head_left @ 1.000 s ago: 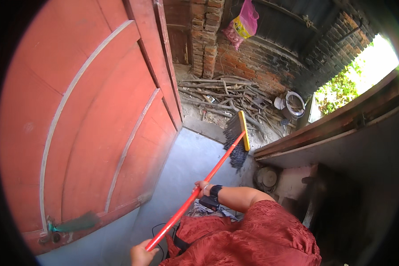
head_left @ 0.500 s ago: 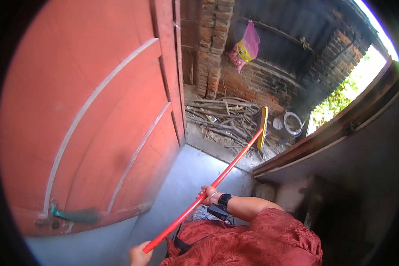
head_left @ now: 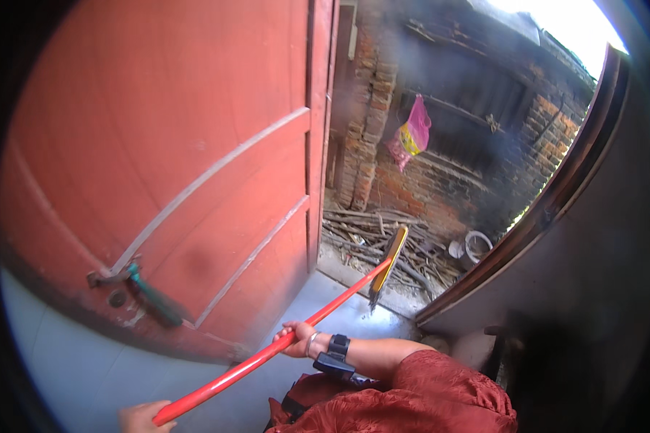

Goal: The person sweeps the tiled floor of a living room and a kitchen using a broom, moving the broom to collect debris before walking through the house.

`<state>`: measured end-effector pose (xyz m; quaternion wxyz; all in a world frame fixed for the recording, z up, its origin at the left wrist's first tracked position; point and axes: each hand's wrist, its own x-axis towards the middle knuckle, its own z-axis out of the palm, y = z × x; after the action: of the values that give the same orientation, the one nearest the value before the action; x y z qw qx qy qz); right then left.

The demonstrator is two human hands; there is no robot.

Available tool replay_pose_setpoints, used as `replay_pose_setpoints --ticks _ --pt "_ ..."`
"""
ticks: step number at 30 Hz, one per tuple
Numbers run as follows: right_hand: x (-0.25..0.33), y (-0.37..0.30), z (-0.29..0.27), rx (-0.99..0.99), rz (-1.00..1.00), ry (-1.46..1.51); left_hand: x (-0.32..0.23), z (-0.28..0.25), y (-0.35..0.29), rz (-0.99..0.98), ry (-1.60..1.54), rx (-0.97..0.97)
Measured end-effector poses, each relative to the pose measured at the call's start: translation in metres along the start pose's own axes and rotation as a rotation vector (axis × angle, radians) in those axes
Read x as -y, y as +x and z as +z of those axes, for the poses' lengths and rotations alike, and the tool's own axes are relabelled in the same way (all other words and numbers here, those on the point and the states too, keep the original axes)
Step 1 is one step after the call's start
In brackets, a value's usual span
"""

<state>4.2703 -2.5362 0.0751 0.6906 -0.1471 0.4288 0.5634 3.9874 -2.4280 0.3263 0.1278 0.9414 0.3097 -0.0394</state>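
A broom (head_left: 347, 294) with a long red handle and a narrow yellow head slants from the lower left up toward the doorway. My right hand (head_left: 297, 339), with a bangle and a black wrist device, is wrapped round the middle of the handle. At the handle's lower end my left hand (head_left: 146, 417) is closed on it, partly cut off by the picture's edge. The yellow broom head (head_left: 389, 261) is tilted over the door sill, its dark bristles pointing down. Whether the bristles touch the floor I cannot tell.
A red door (head_left: 195, 123) stands open on the left, a green-wrapped handle (head_left: 154, 297) on it. Beyond the sill lie piled sticks (head_left: 368, 234) and a white round bucket (head_left: 477, 247). A pink net bag (head_left: 413, 133) hangs by the brick wall. A dark door frame (head_left: 556, 195) bounds the right.
The broom head has come back from the stick pile toward the sill. Both hands have moved left with the handle. The view has shifted, so the door and wall sit farther right.
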Motion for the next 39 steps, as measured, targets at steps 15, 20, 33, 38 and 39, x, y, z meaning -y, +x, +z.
replay_pose_setpoints --ticks 15,20,33,38,39 --pt "-0.255 0.000 -0.032 0.141 0.525 -0.376 0.019 -0.088 -0.209 -0.025 0.469 -0.482" --pt "-0.277 0.000 -0.036 0.111 0.467 -0.474 0.027 -0.095 -0.218 -0.071 0.397 -0.490" --pt "-0.354 0.035 0.045 0.223 0.559 -0.493 0.093 -0.013 -0.286 -0.643 -0.296 -0.903" --pt "-0.364 0.035 0.044 0.054 0.741 -0.509 0.108 0.176 -0.369 -1.255 -0.504 -0.667" --pt "-0.367 0.033 0.047 0.045 0.772 -0.531 0.098 0.210 -0.377 -1.312 -0.531 -0.574"
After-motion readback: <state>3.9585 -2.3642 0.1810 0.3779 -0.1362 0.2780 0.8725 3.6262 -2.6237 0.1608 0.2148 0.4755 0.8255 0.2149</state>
